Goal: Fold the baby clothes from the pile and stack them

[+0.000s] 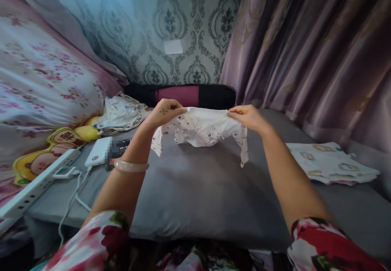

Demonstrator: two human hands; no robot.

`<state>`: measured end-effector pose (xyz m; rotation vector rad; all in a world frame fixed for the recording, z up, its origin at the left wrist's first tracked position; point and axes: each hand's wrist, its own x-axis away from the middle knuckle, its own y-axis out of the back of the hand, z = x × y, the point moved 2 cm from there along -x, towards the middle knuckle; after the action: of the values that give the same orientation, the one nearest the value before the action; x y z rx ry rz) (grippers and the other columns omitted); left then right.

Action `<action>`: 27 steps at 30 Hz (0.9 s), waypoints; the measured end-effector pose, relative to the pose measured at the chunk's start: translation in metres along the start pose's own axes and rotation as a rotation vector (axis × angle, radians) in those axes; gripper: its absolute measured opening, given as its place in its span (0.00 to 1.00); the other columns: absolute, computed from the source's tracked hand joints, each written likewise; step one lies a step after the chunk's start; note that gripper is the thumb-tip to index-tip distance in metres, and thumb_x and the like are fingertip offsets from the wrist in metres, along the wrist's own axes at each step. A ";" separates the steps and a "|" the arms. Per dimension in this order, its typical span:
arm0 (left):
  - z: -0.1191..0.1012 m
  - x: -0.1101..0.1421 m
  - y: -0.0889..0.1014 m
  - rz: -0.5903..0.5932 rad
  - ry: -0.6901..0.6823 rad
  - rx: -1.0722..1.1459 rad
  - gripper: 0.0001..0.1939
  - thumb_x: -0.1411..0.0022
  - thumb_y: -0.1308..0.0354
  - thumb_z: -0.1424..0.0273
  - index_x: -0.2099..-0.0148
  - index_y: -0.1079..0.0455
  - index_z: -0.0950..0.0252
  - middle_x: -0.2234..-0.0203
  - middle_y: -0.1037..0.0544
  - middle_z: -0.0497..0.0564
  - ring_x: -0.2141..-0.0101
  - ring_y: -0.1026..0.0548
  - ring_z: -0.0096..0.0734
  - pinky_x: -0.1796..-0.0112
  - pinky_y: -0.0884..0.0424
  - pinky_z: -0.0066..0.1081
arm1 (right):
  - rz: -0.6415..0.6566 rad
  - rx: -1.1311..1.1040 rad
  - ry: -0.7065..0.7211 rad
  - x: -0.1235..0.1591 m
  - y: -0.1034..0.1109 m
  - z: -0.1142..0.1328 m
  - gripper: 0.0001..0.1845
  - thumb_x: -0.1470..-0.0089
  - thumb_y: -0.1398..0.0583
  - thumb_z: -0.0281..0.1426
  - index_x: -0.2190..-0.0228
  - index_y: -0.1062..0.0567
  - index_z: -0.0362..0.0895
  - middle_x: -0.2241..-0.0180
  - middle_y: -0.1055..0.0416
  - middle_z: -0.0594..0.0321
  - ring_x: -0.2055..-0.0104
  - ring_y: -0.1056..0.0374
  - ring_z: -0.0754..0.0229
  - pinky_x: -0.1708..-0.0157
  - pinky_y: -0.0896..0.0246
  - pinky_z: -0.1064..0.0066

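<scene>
A small white baby shirt point(206, 130) with a scattered print and an animal face hangs between my two hands, above a grey-covered surface point(195, 197). My left hand point(166, 110) pinches one end of its top edge. The other end is gripped between the thumb and fingers of my right hand point(249, 116). That top edge is stretched nearly straight, and the sleeves droop at both sides. A pale bangle point(131, 166) circles my left wrist.
On the left are a pile of light clothes point(120, 114), a power strip point(39, 181), a white power bank point(99, 150) with cables and a partly blurred phone point(122, 146). Folded printed cloths point(331, 163) lie at right. A dark bolster point(216, 95) lies along the wall.
</scene>
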<state>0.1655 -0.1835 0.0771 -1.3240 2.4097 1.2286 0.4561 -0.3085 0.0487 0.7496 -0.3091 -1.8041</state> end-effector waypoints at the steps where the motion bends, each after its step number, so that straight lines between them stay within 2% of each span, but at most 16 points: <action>1: -0.006 -0.003 0.006 -0.012 -0.015 0.000 0.15 0.46 0.37 0.59 0.69 0.24 0.69 0.79 0.26 0.48 0.76 0.34 0.22 0.75 0.38 0.23 | -0.007 0.013 0.016 -0.003 0.005 0.006 0.21 0.54 0.35 0.48 0.67 0.19 0.44 0.69 0.23 0.61 0.69 0.31 0.59 0.69 0.38 0.69; 4: -0.025 -0.014 0.025 -0.026 -0.055 -0.006 0.14 0.45 0.38 0.61 0.67 0.24 0.68 0.78 0.26 0.49 0.75 0.33 0.22 0.74 0.38 0.23 | -0.007 0.024 0.072 -0.011 0.022 0.026 0.21 0.53 0.35 0.49 0.65 0.19 0.46 0.69 0.23 0.62 0.68 0.30 0.59 0.70 0.37 0.69; 7: -0.036 -0.025 0.042 0.014 -0.049 -0.017 0.12 0.43 0.40 0.62 0.65 0.23 0.66 0.79 0.26 0.49 0.75 0.33 0.23 0.74 0.39 0.24 | -0.001 0.037 0.103 -0.019 0.037 0.044 0.24 0.53 0.34 0.49 0.60 0.20 0.46 0.70 0.24 0.61 0.68 0.30 0.59 0.70 0.36 0.68; 10: -0.032 -0.040 0.048 0.093 -0.032 -0.089 0.11 0.45 0.39 0.63 0.67 0.23 0.66 0.79 0.26 0.49 0.76 0.33 0.23 0.74 0.39 0.25 | 0.020 0.119 0.072 -0.028 0.045 0.052 0.23 0.53 0.34 0.47 0.61 0.20 0.44 0.72 0.25 0.60 0.69 0.30 0.58 0.71 0.36 0.68; 13: -0.020 -0.057 0.044 0.112 -0.029 -0.222 0.11 0.49 0.37 0.63 0.71 0.23 0.67 0.82 0.28 0.47 0.77 0.34 0.23 0.74 0.40 0.25 | 0.023 0.288 0.056 -0.038 0.046 0.053 0.16 0.52 0.34 0.43 0.68 0.19 0.43 0.73 0.25 0.60 0.69 0.30 0.58 0.68 0.36 0.67; 14: -0.017 -0.062 0.041 0.081 -0.042 -0.256 0.11 0.49 0.37 0.62 0.72 0.23 0.67 0.82 0.28 0.47 0.77 0.34 0.24 0.74 0.39 0.25 | 0.006 0.347 0.067 -0.040 0.046 0.053 0.14 0.51 0.34 0.42 0.70 0.19 0.43 0.73 0.24 0.60 0.68 0.30 0.57 0.67 0.36 0.66; 16: -0.015 -0.071 0.036 -0.056 -0.074 -0.274 0.12 0.50 0.37 0.62 0.72 0.23 0.68 0.81 0.27 0.48 0.75 0.33 0.25 0.72 0.38 0.26 | -0.070 0.434 0.095 -0.043 0.047 0.056 0.11 0.49 0.36 0.39 0.70 0.19 0.43 0.72 0.24 0.60 0.67 0.30 0.57 0.64 0.37 0.66; 18: -0.016 -0.074 0.031 -0.218 -0.074 -0.204 0.13 0.49 0.37 0.61 0.70 0.22 0.68 0.78 0.25 0.49 0.73 0.31 0.28 0.69 0.36 0.27 | -0.175 0.465 0.109 -0.043 0.048 0.061 0.11 0.47 0.37 0.37 0.68 0.19 0.43 0.70 0.24 0.59 0.65 0.29 0.56 0.62 0.37 0.65; 19: -0.017 -0.073 0.029 -0.253 -0.054 -0.135 0.14 0.50 0.37 0.60 0.70 0.22 0.68 0.77 0.24 0.49 0.72 0.30 0.29 0.68 0.35 0.28 | -0.196 0.459 0.112 -0.041 0.049 0.063 0.11 0.47 0.38 0.37 0.68 0.19 0.43 0.69 0.24 0.58 0.64 0.30 0.56 0.61 0.37 0.65; 20: -0.018 -0.072 0.027 -0.222 -0.023 -0.049 0.15 0.50 0.36 0.59 0.70 0.22 0.68 0.77 0.24 0.50 0.71 0.29 0.30 0.67 0.34 0.29 | -0.177 0.435 0.121 -0.040 0.049 0.066 0.12 0.48 0.37 0.38 0.69 0.19 0.43 0.68 0.24 0.58 0.63 0.30 0.56 0.60 0.37 0.65; 23: -0.021 -0.065 0.019 0.090 0.057 0.247 0.17 0.54 0.32 0.57 0.70 0.21 0.68 0.74 0.22 0.53 0.69 0.26 0.32 0.64 0.32 0.32 | 0.070 0.249 0.158 -0.034 0.047 0.070 0.14 0.51 0.36 0.42 0.70 0.19 0.44 0.64 0.24 0.59 0.59 0.30 0.57 0.57 0.37 0.67; 24: -0.022 -0.062 0.018 0.161 0.071 0.329 0.18 0.55 0.32 0.57 0.69 0.21 0.67 0.73 0.21 0.54 0.68 0.26 0.33 0.64 0.31 0.33 | 0.144 0.173 0.155 -0.032 0.047 0.070 0.16 0.52 0.36 0.44 0.68 0.19 0.45 0.63 0.23 0.60 0.58 0.30 0.57 0.56 0.37 0.67; 25: -0.022 -0.060 0.017 0.195 0.082 0.377 0.18 0.55 0.31 0.57 0.68 0.20 0.67 0.72 0.20 0.54 0.68 0.25 0.33 0.63 0.31 0.33 | 0.183 0.119 0.139 -0.030 0.048 0.068 0.17 0.52 0.36 0.45 0.68 0.19 0.46 0.63 0.23 0.61 0.58 0.30 0.57 0.56 0.37 0.67; 27: -0.022 -0.059 0.015 0.196 0.107 0.350 0.17 0.58 0.30 0.58 0.71 0.21 0.66 0.74 0.21 0.53 0.70 0.26 0.32 0.65 0.31 0.32 | 0.179 0.095 0.087 -0.029 0.051 0.063 0.17 0.56 0.35 0.45 0.70 0.18 0.45 0.66 0.23 0.61 0.60 0.30 0.57 0.56 0.37 0.66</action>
<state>0.1951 -0.1571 0.1280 -1.0972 2.7223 0.7361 0.4609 -0.3092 0.1346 0.8384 -0.3943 -1.5921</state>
